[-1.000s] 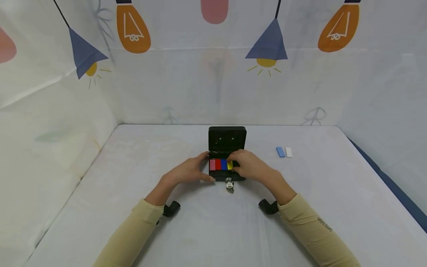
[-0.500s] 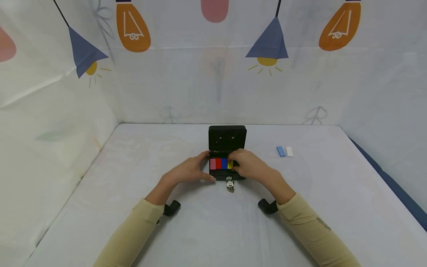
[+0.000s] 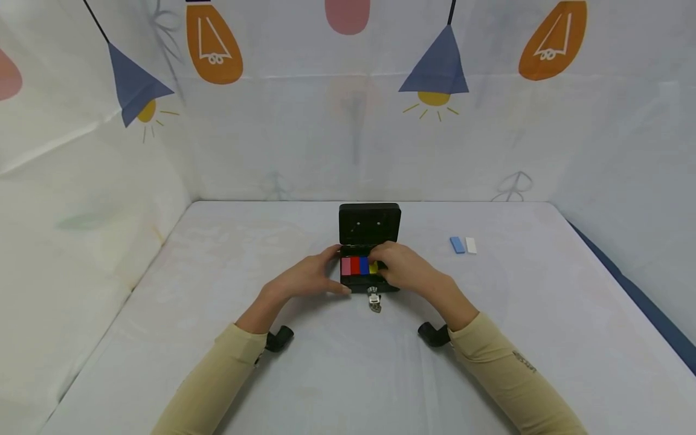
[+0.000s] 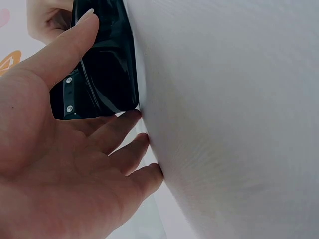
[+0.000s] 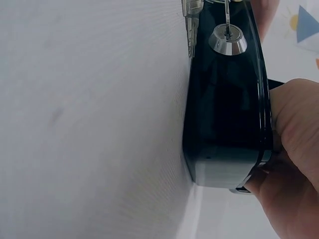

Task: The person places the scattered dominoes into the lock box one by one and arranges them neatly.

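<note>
A small black box (image 3: 359, 284) stands with its lid (image 3: 370, 223) raised. Inside it, pink (image 3: 346, 266), red (image 3: 355, 266), blue (image 3: 364, 266) and yellow (image 3: 373, 267) blocks lie side by side. My left hand (image 3: 307, 277) spans the box's left side, thumb at the front corner and fingers at the side. In the left wrist view that hand (image 4: 75, 144) has its fingers extended against the box (image 4: 107, 74). My right hand (image 3: 408, 267) reaches into the box's right part, fingers bent at the yellow block. Its fingertips are hidden behind the rim in the right wrist view.
A light blue block (image 3: 457, 244) and a white block (image 3: 470, 245) lie on the white table (image 3: 348, 374), right of the box. Keys (image 3: 374, 300) hang from the lock (image 5: 228, 40) on the box's front. Behind the table hangs a printed cloth (image 3: 299, 139).
Both hands stay in nearly the same place at the box. The whole head view has shifted very slightly; the blocks keep their places.
</note>
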Demonstrator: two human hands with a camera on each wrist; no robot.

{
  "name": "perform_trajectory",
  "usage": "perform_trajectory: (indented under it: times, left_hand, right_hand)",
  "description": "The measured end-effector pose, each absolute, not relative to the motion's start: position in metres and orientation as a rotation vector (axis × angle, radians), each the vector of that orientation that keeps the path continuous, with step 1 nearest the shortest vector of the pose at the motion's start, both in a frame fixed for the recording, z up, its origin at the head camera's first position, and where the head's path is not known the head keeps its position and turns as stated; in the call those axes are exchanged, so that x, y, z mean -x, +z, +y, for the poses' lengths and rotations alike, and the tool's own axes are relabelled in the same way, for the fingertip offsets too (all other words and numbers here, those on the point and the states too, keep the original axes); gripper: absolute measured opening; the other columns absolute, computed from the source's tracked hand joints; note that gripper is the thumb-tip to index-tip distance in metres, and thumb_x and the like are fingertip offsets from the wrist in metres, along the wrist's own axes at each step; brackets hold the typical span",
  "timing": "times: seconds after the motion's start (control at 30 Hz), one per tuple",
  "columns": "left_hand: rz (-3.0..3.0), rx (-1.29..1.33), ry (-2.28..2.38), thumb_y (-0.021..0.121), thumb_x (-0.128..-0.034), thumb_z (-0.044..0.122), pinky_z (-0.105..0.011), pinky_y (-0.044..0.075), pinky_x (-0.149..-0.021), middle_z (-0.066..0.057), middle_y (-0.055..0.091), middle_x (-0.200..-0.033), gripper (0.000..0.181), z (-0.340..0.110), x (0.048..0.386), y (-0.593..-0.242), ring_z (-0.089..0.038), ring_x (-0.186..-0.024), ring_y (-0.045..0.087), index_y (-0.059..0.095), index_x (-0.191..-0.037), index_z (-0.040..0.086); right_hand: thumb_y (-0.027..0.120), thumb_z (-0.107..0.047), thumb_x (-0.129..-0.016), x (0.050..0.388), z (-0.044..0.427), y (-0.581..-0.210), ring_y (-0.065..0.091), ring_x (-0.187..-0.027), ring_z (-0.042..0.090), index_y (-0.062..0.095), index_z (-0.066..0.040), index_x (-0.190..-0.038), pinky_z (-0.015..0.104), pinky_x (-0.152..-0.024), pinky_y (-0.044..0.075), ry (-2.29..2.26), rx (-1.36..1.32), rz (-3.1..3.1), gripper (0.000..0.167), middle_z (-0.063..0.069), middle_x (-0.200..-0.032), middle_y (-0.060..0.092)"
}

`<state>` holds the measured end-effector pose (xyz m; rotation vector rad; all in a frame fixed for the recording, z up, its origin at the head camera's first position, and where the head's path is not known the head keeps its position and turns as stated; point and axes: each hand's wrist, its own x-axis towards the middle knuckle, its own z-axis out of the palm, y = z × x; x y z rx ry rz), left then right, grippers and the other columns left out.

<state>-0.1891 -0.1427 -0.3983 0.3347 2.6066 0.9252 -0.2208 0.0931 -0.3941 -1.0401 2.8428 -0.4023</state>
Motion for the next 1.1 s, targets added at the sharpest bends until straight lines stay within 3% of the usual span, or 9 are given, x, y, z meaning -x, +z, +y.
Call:
perform_trajectory:
  times: [1.1]
  left_hand:
    - [2.604,-0.316,0.922,0.082,-0.0782,0.046,-0.055,0.032,-0.118,-0.005,0.034,-0.162,0.104,-0.142,0.189,-0.397,-0.029,-0.146,0.037,0.021,-0.159,0.02]
  right_hand:
    - [0.069,-0.009,-0.092,0.223,0.126,-0.373,0.059,-0.124,0.03,0.069,-0.007,-0.119,0.05,-0.107,0.047,-0.648,0.991,2.884,0.027,0.01,-0.128,0.067]
